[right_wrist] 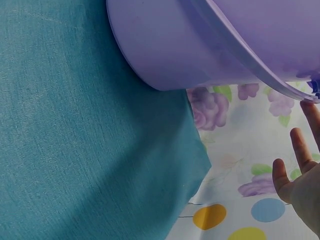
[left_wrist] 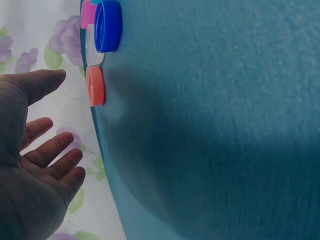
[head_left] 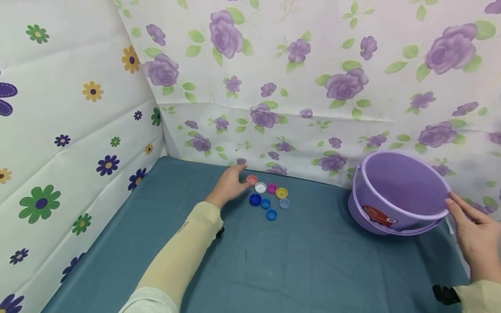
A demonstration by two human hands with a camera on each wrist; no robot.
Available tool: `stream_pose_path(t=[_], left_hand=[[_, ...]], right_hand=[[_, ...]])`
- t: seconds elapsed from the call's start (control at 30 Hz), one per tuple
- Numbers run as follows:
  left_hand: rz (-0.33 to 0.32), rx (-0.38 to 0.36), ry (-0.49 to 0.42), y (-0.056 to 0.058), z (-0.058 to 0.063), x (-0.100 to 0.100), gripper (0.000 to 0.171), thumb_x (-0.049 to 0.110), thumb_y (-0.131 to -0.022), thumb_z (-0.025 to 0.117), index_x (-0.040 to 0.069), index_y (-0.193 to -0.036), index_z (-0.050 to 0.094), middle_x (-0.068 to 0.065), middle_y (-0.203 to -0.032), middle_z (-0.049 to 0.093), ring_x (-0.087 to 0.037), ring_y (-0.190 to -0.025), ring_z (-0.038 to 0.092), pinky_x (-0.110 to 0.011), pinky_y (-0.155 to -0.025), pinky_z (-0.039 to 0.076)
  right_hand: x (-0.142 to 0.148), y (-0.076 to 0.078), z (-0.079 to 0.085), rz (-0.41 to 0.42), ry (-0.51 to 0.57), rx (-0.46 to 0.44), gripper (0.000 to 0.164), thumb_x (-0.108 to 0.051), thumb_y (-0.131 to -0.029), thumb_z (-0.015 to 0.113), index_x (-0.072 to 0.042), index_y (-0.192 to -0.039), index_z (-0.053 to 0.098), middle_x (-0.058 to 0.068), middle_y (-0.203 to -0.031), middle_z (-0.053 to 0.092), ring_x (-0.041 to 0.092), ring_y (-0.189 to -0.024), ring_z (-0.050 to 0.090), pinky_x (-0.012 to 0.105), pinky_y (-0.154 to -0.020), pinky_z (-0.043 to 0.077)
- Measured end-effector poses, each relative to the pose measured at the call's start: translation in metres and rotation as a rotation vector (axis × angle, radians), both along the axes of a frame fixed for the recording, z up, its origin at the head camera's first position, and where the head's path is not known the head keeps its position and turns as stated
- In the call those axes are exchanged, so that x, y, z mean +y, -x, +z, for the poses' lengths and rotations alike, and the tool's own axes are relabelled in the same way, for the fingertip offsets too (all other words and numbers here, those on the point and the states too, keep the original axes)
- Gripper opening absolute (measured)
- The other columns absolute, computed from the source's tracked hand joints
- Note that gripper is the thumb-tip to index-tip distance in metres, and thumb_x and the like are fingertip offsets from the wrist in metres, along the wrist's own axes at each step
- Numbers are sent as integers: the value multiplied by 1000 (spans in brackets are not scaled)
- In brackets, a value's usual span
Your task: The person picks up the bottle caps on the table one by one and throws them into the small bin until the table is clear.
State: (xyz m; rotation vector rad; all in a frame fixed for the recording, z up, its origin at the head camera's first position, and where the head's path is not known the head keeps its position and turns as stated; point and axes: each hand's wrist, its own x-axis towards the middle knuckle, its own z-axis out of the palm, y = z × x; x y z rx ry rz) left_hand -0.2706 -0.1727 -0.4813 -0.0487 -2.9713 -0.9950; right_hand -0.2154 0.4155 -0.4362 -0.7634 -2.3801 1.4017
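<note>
My left hand (head_left: 232,186) reaches in at the left of a group of plastic bottle caps, its thumb tip close beside the coral cap (head_left: 252,180). In the left wrist view its fingers are loosely spread, with nothing between them. Next to that cap lie a white cap (head_left: 260,188), a dark blue cap (head_left: 255,199), a magenta cap (head_left: 272,188) and a yellow cap (head_left: 282,193). On the right, my right hand (head_left: 475,234) pinches the rim of a purple bucket (head_left: 362,213) at thumb and fingertips; its other fingers stretch away from the wall.
Lighter blue caps (head_left: 272,214) lie at the near side of the group. A blue-green cloth (head_left: 305,261) covers the table. Flowered sheets (head_left: 297,82) hang behind and along the left edge. The bucket's handle (head_left: 411,232) hangs down at its front.
</note>
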Motion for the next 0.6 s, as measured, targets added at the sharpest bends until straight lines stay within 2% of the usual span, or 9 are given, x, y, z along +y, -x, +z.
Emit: stream_pose_path(t=[0.17, 0.27, 0.5, 0.6], left_hand=[[-1, -24, 27, 6, -7, 1, 70, 34, -83, 69, 18, -143, 38, -4, -146, 42, -25, -135, 38, -46, -108, 36], [-11, -33, 58, 8, -10, 1, 71, 33, -82, 71, 18, -143, 38, -4, -146, 42, -24, -135, 38, -44, -109, 34], [-40, -63, 76, 9, -14, 5, 71, 30, -82, 71, 18, -144, 38, -3, -145, 43, -24, -134, 40, -44, -108, 36], [-36, -74, 80, 10, -18, 8, 70, 34, -81, 71, 19, -142, 40, -2, -143, 45, -23, -133, 42, -44, -108, 36]], right_hand=[[0, 0, 0, -1, -2, -3, 41, -45, -86, 60, -42, -127, 53, -26, -137, 43, -7, -131, 34, 4, -99, 31], [-1, 1, 0, -9, 10, 3, 41, -45, -86, 61, -41, -126, 54, -25, -136, 45, -7, -130, 35, 2, -98, 31], [-2, 2, 2, -36, 23, 7, 41, -44, -85, 62, -41, -125, 55, -25, -136, 46, -8, -129, 36, 7, -104, 28], [-1, 2, 1, -44, 19, 4, 41, -45, -84, 63, -42, -124, 55, -25, -136, 46, -8, -128, 37, 2, -91, 36]])
